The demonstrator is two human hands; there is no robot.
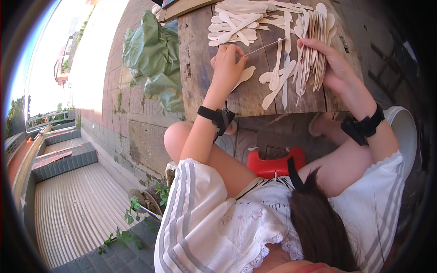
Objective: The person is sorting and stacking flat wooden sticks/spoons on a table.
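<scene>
On a worn wooden table (195, 68), my left hand (229, 62) pinches one end of a thin wooden utensil (261, 48), seen edge-on, which slants up to the right. My right hand (336, 66) is closed around the right side of a thick bundle of wooden spoons (313, 54), their round ends upward. Between the hands lie several loose wooden spoons (277, 82), some crossing. One more wooden piece (246, 76) rests beside my left wrist. Beyond my left hand is a spread pile of wooden utensils (236, 25).
A crumpled green plastic sack (152, 59) stands against the table's left side. Beneath the table's near edge, a red plastic object (277, 164) sits between my knees. A pale round bucket or seat edge (403, 132) is at my right. Brick paving (118, 86) runs along the left.
</scene>
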